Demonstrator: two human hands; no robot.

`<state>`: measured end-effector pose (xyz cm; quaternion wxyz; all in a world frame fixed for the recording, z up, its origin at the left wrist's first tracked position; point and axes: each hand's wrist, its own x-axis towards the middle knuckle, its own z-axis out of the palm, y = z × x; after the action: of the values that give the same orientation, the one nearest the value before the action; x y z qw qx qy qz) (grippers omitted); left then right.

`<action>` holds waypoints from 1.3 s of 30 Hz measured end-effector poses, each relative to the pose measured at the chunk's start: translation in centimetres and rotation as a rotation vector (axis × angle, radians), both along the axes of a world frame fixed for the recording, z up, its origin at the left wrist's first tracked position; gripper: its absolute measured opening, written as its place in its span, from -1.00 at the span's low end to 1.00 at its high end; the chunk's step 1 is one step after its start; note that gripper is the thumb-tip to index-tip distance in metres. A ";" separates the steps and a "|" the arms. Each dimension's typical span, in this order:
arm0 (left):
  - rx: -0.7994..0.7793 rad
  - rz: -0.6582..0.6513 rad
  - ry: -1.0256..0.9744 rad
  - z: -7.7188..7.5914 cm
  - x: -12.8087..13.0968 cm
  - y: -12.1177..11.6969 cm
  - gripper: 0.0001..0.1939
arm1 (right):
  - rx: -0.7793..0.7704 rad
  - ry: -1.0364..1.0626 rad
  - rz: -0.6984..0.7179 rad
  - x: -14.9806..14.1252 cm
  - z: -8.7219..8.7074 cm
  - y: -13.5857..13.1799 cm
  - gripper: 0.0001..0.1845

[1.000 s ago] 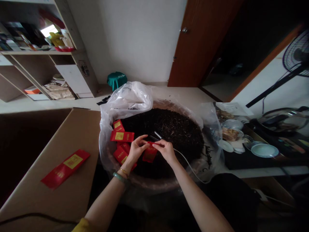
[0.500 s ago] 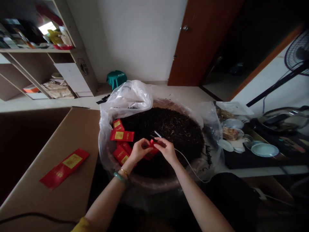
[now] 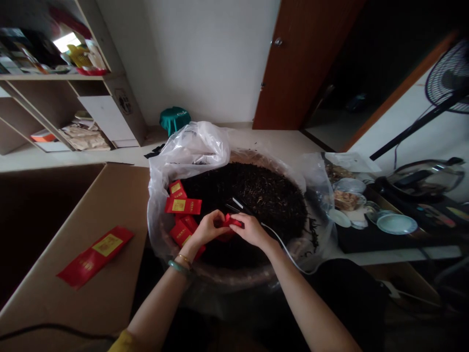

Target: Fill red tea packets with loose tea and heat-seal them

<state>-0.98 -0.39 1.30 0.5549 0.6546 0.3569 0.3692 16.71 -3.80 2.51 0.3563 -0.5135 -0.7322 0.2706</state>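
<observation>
Both my left hand (image 3: 209, 227) and my right hand (image 3: 252, 230) pinch the top of a small red packet (image 3: 232, 221), above a wide round basket lined with clear plastic (image 3: 157, 195). Dark loose tea leaves (image 3: 271, 190) fill the basket. Several red packets with yellow labels (image 3: 183, 205) lie on the leaves to the left of my hands. Just beyond my fingers rests a black and white hand-held device (image 3: 239, 204), and a white cord (image 3: 282, 242) runs from near my right hand toward the lower right.
On the left, a flat red packet (image 3: 95, 255) lies on a cardboard box flap (image 3: 120, 195). To the right, a low table holds a pale bowl (image 3: 396, 224), a plastic tub (image 3: 348, 199) and a glass-lidded pot (image 3: 421, 181). A fan (image 3: 449, 78) stands behind. Shelves (image 3: 91, 83) are at the back left.
My right hand's fingers have shifted along the packet's top edge, and more of its red top shows between my hands. The view has moved slightly; the other packets stay put.
</observation>
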 end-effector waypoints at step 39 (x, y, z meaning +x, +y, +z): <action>-0.309 0.127 -0.225 0.8 0.2 -0.3 -0.58 | -0.047 0.069 0.055 -0.2 0.8 1.5 -0.72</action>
<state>-0.82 -0.64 2.06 0.6607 0.4923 0.3856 0.4153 16.52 -2.34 3.28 0.3616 -0.4918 -0.7268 0.3148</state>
